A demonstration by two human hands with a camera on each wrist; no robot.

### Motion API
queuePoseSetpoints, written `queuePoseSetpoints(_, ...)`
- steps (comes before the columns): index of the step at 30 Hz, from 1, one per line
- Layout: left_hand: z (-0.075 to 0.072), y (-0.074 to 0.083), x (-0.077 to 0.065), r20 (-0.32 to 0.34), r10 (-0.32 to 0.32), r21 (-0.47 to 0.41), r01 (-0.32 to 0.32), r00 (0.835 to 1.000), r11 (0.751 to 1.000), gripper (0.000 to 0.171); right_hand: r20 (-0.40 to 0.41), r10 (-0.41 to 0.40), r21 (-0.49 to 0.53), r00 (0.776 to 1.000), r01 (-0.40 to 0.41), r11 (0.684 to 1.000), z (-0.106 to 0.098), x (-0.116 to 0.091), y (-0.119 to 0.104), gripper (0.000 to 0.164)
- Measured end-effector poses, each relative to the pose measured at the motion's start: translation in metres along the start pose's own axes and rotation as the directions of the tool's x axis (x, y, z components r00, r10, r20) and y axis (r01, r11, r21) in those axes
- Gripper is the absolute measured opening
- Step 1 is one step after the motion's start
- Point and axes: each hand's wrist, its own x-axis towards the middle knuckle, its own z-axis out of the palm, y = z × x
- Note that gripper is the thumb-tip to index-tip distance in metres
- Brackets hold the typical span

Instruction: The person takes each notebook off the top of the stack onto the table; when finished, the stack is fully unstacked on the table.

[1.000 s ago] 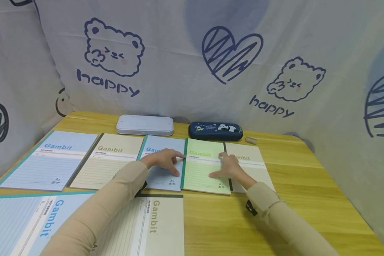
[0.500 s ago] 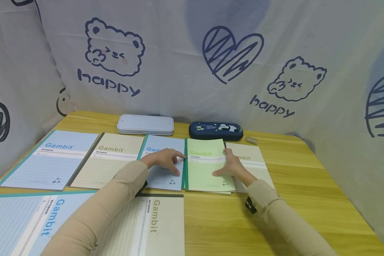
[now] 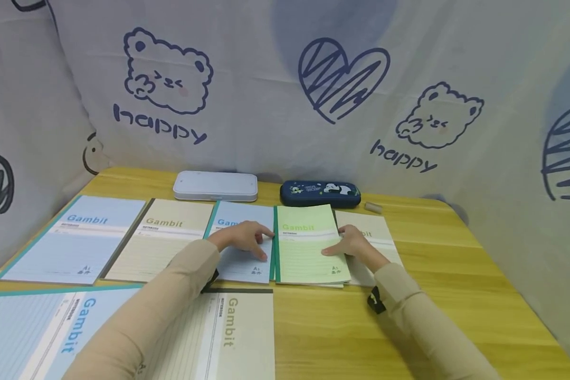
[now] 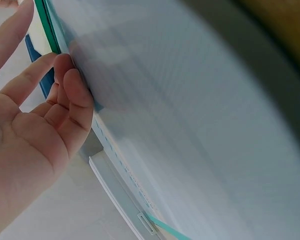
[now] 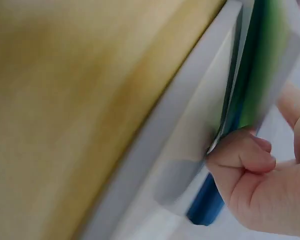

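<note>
My right hand (image 3: 353, 243) holds the right edge of a light-green notebook (image 3: 301, 264), thumb on the cover and fingers at its far side. This notebook sits slightly askew over another one, whose lower edge and green spine peek out. In the right wrist view its edge is raised above a cream notebook (image 5: 185, 120). My left hand (image 3: 244, 236) rests on a blue notebook (image 3: 242, 272), forefinger stretched to the green spine. In the left wrist view its other fingers bend loosely against the blue cover.
Left of these lie a cream notebook (image 3: 171, 237) and a blue notebook (image 3: 76, 243). Sideways in front are another blue notebook (image 3: 47, 327) and a cream one (image 3: 247, 338). A white case (image 3: 216, 186), a dark panda case (image 3: 319, 194) and a small tan piece (image 3: 372, 207) stand behind.
The upper green notebook has shifted slightly right and now overlaps the one beneath unevenly. My right hand has moved right, to its edge. My left hand has stayed in place.
</note>
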Motion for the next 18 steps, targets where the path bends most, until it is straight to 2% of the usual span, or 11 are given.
queuePoseSetpoints(4,0.000,0.001,0.000,-0.001,-0.005,0.003,0.005,1.000,1.000,0.060,0.049,-0.020,0.044,0.999,0.018,0.999,-0.003,0.000,0.003,0.063)
queuePoseSetpoints(7,0.000,0.001,0.001,0.003,-0.012,0.006,0.012,1.000,1.000,0.059,0.081,-0.065,0.112,0.995,0.056,0.992,-0.005,-0.003,0.003,0.057)
queuePoseSetpoints(13,0.000,0.001,0.001,0.002,-0.001,0.013,0.001,1.000,1.000,0.058,0.073,-0.101,0.299,0.992,0.075,0.951,-0.012,-0.007,0.003,0.060)
queuePoseSetpoints(18,0.000,0.001,0.000,0.005,0.010,0.009,-0.010,1.000,1.000,0.057,0.016,-0.193,0.381,0.981,0.173,0.908,-0.014,-0.010,0.005,0.066)
